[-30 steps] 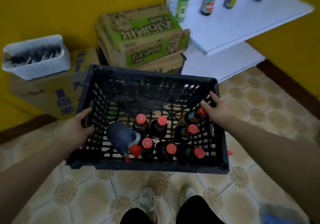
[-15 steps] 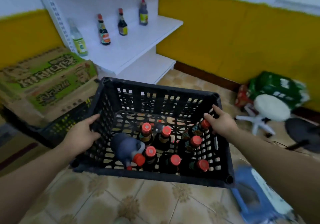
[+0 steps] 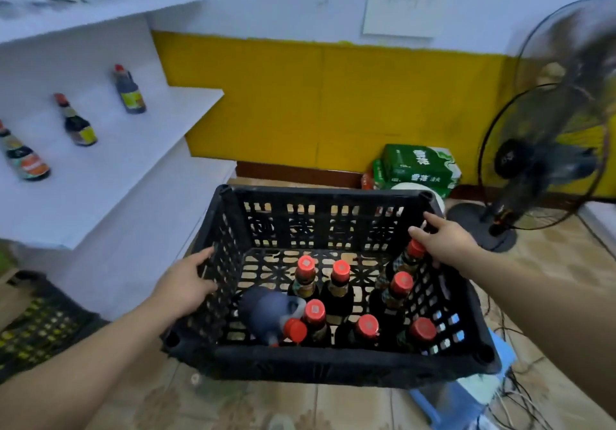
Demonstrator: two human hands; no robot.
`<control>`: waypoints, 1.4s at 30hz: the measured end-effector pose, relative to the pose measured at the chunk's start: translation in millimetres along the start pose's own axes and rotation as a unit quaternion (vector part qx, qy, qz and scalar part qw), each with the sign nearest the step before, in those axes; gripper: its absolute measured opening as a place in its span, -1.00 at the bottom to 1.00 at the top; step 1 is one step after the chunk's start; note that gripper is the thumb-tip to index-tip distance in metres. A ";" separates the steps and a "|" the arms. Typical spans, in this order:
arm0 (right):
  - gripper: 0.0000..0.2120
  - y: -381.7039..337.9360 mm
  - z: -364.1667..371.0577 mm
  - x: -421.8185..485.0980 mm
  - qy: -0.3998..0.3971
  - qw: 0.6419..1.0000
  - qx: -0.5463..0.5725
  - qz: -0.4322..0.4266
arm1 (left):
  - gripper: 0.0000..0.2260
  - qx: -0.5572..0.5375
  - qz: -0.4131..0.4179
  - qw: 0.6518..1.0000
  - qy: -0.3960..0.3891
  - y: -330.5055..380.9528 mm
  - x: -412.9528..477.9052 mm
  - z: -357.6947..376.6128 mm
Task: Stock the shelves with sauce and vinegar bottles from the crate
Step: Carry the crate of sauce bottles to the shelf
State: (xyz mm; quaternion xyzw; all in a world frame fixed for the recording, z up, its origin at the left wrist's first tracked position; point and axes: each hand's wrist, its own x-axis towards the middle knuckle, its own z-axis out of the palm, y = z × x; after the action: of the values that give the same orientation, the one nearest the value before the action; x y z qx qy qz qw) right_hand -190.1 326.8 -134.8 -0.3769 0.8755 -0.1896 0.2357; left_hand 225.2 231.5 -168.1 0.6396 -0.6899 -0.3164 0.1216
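Both hands, left hand [image 3: 181, 288] and right hand [image 3: 445, 241], grip the crate [image 3: 333, 364] walls, carrying it; next, set it down beside the shelf [image 3: 110, 176].

Black lattice crate [image 3: 333, 361], red-capped dark bottles [image 3: 340, 284], white shelf [image 3: 110, 176], yellow wall [image 3: 333, 103], green box [image 3: 418, 169].

one view only — head-worn, looking forward and down. the crate [image 3: 320, 296] sits close, lower centre of frame.
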 end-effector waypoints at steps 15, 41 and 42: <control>-0.31 -39.3 -40.1 196.6 0.026 0.998 0.045 0.030 | -0.37 0.017 0.033 0.999 -0.014 116.3 224.6 -1.2; -0.33 -266.5 -10.1 625.4 -0.025 0.997 0.073 -0.015 | -0.34 -0.004 0.000 1.000 0.008 198.6 642.3 -62.7; -0.33 -274.6 -8.5 643.7 -0.028 0.997 0.071 -0.017 | -0.35 -0.002 -0.001 1.000 0.011 202.4 660.4 -64.2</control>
State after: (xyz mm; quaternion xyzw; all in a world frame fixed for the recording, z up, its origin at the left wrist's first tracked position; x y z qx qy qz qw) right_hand -427.5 -331.1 -161.6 -0.3793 0.8462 -0.2446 0.2832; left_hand -1.6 -424.0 -155.3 0.6438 -0.6870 -0.3111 0.1299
